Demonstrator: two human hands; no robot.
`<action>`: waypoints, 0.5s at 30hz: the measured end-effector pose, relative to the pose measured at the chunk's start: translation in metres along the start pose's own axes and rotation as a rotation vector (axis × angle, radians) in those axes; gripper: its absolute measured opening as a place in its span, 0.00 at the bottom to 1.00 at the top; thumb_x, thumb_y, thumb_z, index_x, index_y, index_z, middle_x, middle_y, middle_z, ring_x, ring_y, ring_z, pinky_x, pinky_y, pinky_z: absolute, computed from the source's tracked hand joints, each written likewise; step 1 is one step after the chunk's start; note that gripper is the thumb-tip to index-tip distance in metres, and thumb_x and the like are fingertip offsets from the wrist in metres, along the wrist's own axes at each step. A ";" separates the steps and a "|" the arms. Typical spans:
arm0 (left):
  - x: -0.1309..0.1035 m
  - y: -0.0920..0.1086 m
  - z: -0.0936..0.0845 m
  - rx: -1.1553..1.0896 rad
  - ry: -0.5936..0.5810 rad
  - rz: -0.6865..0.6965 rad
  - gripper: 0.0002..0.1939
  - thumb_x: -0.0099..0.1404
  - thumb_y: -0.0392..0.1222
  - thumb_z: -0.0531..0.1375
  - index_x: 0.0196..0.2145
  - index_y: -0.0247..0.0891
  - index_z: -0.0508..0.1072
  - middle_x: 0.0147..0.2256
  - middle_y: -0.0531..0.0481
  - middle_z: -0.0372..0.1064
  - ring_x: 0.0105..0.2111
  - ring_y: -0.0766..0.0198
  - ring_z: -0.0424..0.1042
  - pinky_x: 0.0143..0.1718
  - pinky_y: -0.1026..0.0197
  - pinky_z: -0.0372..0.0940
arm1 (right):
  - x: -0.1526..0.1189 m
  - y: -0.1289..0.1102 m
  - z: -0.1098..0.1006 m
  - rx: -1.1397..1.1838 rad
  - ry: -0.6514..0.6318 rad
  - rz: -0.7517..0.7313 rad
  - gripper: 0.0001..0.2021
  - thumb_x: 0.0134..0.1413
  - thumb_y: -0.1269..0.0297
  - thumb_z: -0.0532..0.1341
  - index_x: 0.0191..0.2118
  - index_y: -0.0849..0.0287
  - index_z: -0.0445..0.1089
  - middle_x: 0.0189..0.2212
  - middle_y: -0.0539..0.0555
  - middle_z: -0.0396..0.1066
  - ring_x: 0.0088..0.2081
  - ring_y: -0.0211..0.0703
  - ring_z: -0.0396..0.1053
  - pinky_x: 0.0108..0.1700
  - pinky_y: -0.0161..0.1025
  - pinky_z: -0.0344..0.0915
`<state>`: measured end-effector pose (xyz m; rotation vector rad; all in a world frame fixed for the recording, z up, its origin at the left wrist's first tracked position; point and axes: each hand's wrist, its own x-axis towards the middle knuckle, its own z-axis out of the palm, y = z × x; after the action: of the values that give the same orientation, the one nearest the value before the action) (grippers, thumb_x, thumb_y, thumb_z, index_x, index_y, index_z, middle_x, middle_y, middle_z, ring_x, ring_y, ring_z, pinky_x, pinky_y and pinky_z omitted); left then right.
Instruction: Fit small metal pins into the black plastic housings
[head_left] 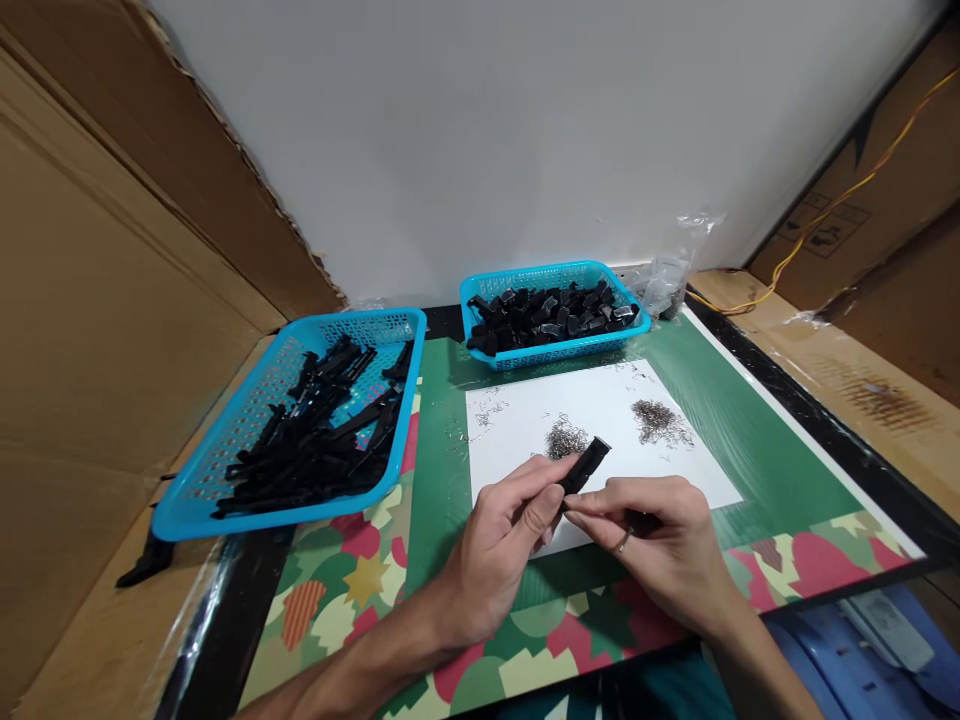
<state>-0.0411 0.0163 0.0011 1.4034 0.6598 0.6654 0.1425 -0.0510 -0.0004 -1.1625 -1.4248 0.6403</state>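
My left hand is closed round a black plastic part, a narrow piece whose far end tilts up and to the right. Thumb and forefinger of my right hand pinch together at the near end of that part; what lies between the fingertips is too small or hidden to name. A dark shape shows inside the curl of the right fingers. Just beyond the hands, a pile of tiny metal pieces rests on a white sheet. A second pile of tiny metal pieces lies further right on the sheet.
A blue basket at left holds long black parts. Another blue basket behind the sheet is full of short black parts. One black part lies outside the left basket. Clear plastic bags stand at back right.
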 end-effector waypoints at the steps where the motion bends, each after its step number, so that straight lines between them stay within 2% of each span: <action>1: 0.000 0.001 0.001 -0.021 0.002 -0.013 0.24 0.79 0.54 0.57 0.64 0.40 0.77 0.36 0.51 0.63 0.29 0.70 0.60 0.28 0.66 0.56 | 0.000 -0.001 -0.001 -0.019 -0.003 -0.017 0.05 0.60 0.73 0.71 0.38 0.57 0.84 0.24 0.48 0.80 0.21 0.32 0.70 0.24 0.27 0.66; 6: 0.001 0.002 0.003 -0.144 -0.016 -0.098 0.28 0.78 0.58 0.58 0.63 0.35 0.77 0.29 0.54 0.55 0.28 0.70 0.54 0.27 0.66 0.51 | -0.001 -0.005 -0.009 -0.213 -0.047 -0.145 0.09 0.63 0.70 0.71 0.48 0.56 0.82 0.24 0.46 0.75 0.21 0.34 0.66 0.26 0.32 0.65; 9: 0.002 0.000 0.004 -0.267 -0.047 -0.148 0.31 0.76 0.61 0.59 0.61 0.31 0.77 0.28 0.55 0.56 0.26 0.71 0.52 0.26 0.66 0.48 | -0.002 -0.002 -0.012 -0.250 -0.080 -0.189 0.12 0.65 0.72 0.69 0.52 0.57 0.80 0.25 0.47 0.74 0.23 0.35 0.66 0.26 0.34 0.65; 11: 0.003 -0.002 0.004 -0.319 -0.057 -0.206 0.34 0.74 0.63 0.61 0.61 0.29 0.77 0.28 0.54 0.59 0.25 0.72 0.53 0.25 0.66 0.48 | -0.001 0.000 -0.014 -0.243 -0.108 -0.210 0.11 0.66 0.75 0.67 0.51 0.56 0.80 0.26 0.47 0.75 0.23 0.35 0.67 0.27 0.34 0.64; 15: 0.003 -0.002 0.003 -0.324 -0.066 -0.278 0.36 0.72 0.64 0.63 0.60 0.28 0.77 0.28 0.52 0.64 0.24 0.71 0.59 0.25 0.67 0.51 | 0.000 0.003 -0.018 -0.271 -0.127 -0.272 0.13 0.67 0.79 0.62 0.46 0.57 0.81 0.23 0.46 0.68 0.22 0.35 0.62 0.24 0.35 0.59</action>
<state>-0.0370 0.0167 -0.0011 1.0071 0.6478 0.4776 0.1605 -0.0536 0.0012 -1.1215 -1.7828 0.3415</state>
